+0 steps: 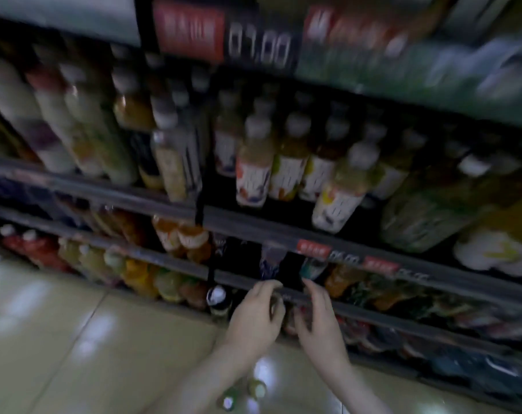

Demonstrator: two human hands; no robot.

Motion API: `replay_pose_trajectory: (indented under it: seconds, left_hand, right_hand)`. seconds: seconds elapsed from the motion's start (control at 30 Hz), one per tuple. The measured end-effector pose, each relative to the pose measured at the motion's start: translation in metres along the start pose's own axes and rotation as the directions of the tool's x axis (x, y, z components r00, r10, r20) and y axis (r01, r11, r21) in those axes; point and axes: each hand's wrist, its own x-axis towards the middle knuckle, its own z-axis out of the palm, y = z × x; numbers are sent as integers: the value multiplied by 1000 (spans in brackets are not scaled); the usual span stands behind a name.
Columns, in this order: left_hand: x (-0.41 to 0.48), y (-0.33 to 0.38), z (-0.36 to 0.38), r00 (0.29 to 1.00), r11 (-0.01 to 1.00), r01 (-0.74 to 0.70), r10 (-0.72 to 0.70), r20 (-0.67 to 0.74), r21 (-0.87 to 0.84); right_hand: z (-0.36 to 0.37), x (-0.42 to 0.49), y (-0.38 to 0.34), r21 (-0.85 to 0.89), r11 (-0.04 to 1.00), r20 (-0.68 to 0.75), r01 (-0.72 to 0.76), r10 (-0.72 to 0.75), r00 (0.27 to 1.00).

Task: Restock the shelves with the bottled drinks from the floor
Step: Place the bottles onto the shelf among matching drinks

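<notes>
The frame is motion-blurred. My left hand [253, 316] is at the front rail of a low shelf [373, 312], its fingers and thumb curled round a small dark bottle [276, 306] whose body is mostly hidden. Close beside it on the right, my right hand [321, 319] has its fingers fairly straight, with the index tip up at the rail. Between my forearms, two green-capped bottles [244, 391] stand on the floor. Several drink bottles [253, 177] fill the shelf above.
Shelving with rows of bottles runs across the view, with red price tags [313, 249] on a rail and a large price sign [223, 40] at the top. Glossy beige floor tiles [74, 339] lie at lower left. A black upright [204, 234] divides the shelf bays.
</notes>
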Motion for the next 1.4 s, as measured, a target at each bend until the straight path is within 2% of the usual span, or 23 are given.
replay_pose_trajectory:
  seconds: [0.07,0.13,0.2,0.27,0.33,0.5,0.6,0.7,0.93,1.0,1.07,1.17,1.3,1.4]
  left_hand:
    - [15,37,-32,991,995,-101,99,-94,-13]
    - [29,66,-56,972,983,-181,179,-151,4]
    - [42,84,-72,960,973,-229,230,-157,30]
    - [54,95,-81,958,968,-247,252,-138,52]
    - [63,103,-88,963,968,-246,250,-100,49]
    - [69,103,-100,970,968,-244,245,-3,57]
    - [63,88,-107,973,972,-230,230,3,52]
    - [53,71,-118,977,977,-211,212,-33,33]
    - [30,43,-138,985,990,-144,144,-99,11]
    - [26,37,-141,984,991,-134,134,-120,15]
    - [25,35,-141,983,992,-124,125,-131,16]
    - [29,38,-134,985,992,-122,124,-122,19]
    - [35,54,-116,986,989,-147,148,-82,23]
    - [39,73,-101,985,986,-163,164,-61,29]
  right_hand:
    - [-28,8,-40,40,998,-164,52,-44,985]
    - [-47,17,-71,97,990,-364,104,-62,929]
    - [-59,27,-93,160,979,-521,124,-23,853]
    - [-71,46,-109,186,980,-593,68,58,803]
    - [-80,74,-114,219,975,-577,-35,158,801]
    - [-92,117,-112,278,927,-391,-252,349,852]
    - [-94,109,-109,260,946,-445,-195,297,845]
    - [-89,94,-108,314,941,-476,-126,271,837]
    - [-73,73,-99,593,804,-539,-39,433,722]
    - [-75,70,-98,563,826,-566,-20,403,719]
    - [-81,71,-98,466,884,-573,-44,339,746]
    - [-96,85,-97,356,923,-543,-148,334,770]
    - [-113,113,-92,220,934,-391,-283,350,851]
    - [-116,116,-85,172,942,-307,-289,330,893]
